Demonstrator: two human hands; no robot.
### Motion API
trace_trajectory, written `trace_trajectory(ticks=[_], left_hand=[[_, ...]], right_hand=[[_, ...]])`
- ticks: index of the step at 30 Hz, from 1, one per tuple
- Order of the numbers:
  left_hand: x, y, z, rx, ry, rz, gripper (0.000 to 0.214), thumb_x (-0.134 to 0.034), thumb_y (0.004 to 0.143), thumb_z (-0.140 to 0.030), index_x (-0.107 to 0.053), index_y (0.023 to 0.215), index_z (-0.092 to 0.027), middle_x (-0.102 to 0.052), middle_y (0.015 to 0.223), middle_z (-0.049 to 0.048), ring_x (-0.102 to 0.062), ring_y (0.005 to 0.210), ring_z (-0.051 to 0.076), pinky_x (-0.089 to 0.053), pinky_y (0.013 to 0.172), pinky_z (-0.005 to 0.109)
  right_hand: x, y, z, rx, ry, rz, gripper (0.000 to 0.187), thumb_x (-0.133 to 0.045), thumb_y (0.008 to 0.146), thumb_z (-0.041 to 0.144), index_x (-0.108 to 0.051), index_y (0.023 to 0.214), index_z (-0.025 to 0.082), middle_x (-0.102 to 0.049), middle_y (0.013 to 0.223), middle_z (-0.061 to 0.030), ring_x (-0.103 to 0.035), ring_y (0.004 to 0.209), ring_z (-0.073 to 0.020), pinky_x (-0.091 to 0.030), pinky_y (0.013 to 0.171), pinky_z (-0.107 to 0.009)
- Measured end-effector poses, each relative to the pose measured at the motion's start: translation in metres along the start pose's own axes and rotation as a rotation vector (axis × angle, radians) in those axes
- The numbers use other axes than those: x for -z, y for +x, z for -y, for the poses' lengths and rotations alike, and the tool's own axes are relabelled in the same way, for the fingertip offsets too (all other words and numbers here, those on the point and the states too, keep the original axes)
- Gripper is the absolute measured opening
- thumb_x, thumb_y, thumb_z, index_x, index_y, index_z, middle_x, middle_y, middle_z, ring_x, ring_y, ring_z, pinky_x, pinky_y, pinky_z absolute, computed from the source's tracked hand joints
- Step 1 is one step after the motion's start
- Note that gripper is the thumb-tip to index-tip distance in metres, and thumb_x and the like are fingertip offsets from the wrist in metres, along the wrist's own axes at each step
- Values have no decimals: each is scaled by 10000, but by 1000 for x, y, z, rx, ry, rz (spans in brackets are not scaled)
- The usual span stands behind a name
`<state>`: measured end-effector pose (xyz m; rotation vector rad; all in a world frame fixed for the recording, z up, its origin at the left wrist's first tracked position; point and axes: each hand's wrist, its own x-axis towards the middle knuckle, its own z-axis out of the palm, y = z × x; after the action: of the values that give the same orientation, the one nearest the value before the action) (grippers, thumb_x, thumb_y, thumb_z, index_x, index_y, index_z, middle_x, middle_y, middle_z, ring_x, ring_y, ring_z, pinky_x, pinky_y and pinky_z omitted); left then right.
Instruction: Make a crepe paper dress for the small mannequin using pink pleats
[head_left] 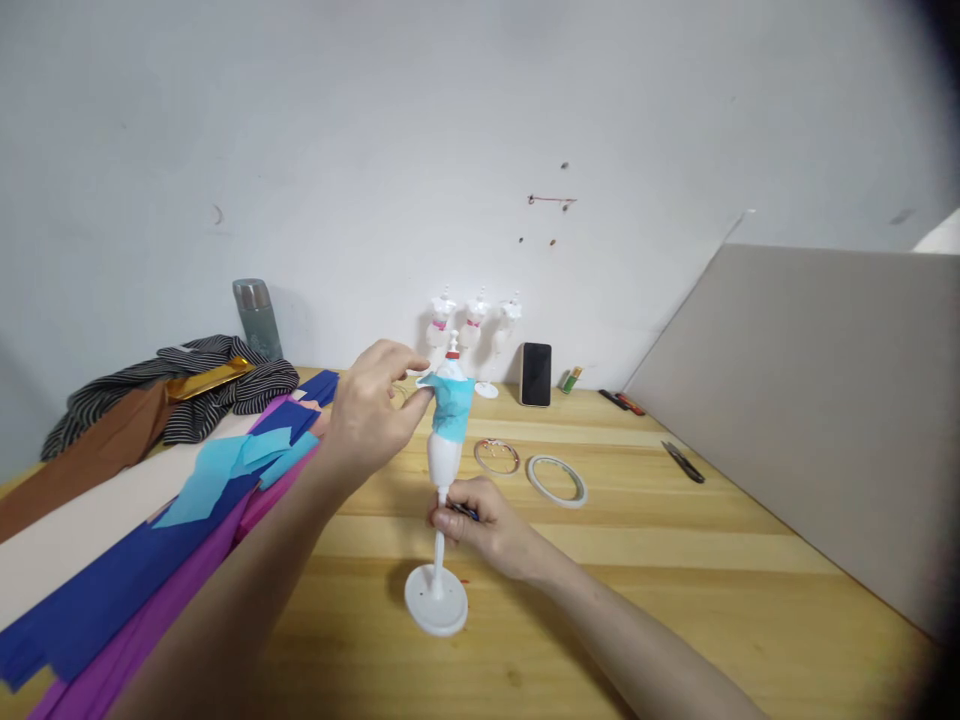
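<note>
A small white dress-form mannequin [444,462] on a round base stands slightly tilted in front of me. Turquoise crepe paper [453,408] wraps its upper body, and a red band circles its neck. My right hand [487,525] is closed around the thin pole below the torso; a small dark object, too hidden to name, shows between its fingers. At the upper left of the form is my left hand [375,405], thumb and index finger apart on either side of the paper's projecting top corner. Its thumb tip touches the paper's edge.
Crepe paper strips [97,590] and striped cloth [217,365] lie left, near a flask [257,318]. Behind stand several white mannequins [475,320] and a phone [535,374]. Tape rolls [557,482] and a dark cutting tool [682,462] lie right, beside a white panel [810,400].
</note>
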<state>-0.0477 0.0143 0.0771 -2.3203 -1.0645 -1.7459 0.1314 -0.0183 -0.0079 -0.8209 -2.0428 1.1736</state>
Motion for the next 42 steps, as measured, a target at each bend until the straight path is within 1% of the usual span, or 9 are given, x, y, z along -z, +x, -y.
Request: trace_trajectory(ticks=[6,13,21,27,30,33,36,39,42], left_hand=[[-3,-4,2,-213,192,-143,139,-528,798,-70,-606,856,-169,-648,824,51,-582,698,139,-480,615,265],[-4,-7,3,-407,326,-176,160,-499,804,-47,-596,804,-174,-653,807,58,-603,720,146,-497,665,259],[-6,-10,9,-360,385,-141,191,-482,841,-104,-647,829,-199,-685,870,69,-629,748,155,-491,666,258],[-7,-11,13,-444,536,-144,202,-498,838,-108,-677,837,-203,-712,890,80,-631,707,158,-482,619,260],[-8,-12,15,-383,474,-106,233,-512,818,-110,-693,927,-209,-716,982,86,-651,771,175,-503,674,281],[-8,-11,16,-278,288,-109,325,-481,770,-61,-688,982,-193,-703,1034,87,-656,843,179,-515,719,287],[-5,-9,13,-75,98,-141,313,-438,750,-37,-687,880,-175,-702,926,65,-639,758,152,-505,676,267],[-3,-7,7,145,-39,-75,274,-426,747,-57,-672,767,-177,-675,748,20,-564,578,116,-459,576,247],[-4,-6,1,201,-94,27,271,-423,743,-77,-672,743,-186,-662,701,7,-547,560,116,-433,565,247]], right_hand=[[0,-1,1,2,-1,20,348,-529,858,435,-534,633,170,-496,546,28,-432,528,-101,-316,521,-228],[0,-2,6,3,12,32,330,-531,852,411,-527,630,168,-500,543,27,-432,516,-97,-320,513,-226],[0,-3,6,-2,25,32,361,-542,852,445,-528,622,168,-507,535,26,-435,503,-92,-319,503,-221],[0,-4,8,-3,88,35,380,-549,852,481,-549,643,163,-520,532,22,-441,507,-96,-329,502,-220],[1,-4,11,-10,81,23,386,-558,846,485,-543,628,166,-516,527,24,-436,508,-96,-330,509,-223],[3,-2,10,-9,25,3,372,-554,847,454,-530,610,168,-512,536,24,-436,521,-98,-316,513,-226],[5,0,9,-4,-16,-21,344,-542,844,419,-518,608,171,-497,543,28,-420,528,-98,-308,520,-230],[6,1,8,-9,-34,-39,326,-534,841,397,-496,604,177,-483,546,32,-409,535,-101,-306,528,-232],[5,1,9,-32,-49,-38,311,-535,837,380,-483,605,179,-471,546,36,-398,538,-101,-298,523,-231]])
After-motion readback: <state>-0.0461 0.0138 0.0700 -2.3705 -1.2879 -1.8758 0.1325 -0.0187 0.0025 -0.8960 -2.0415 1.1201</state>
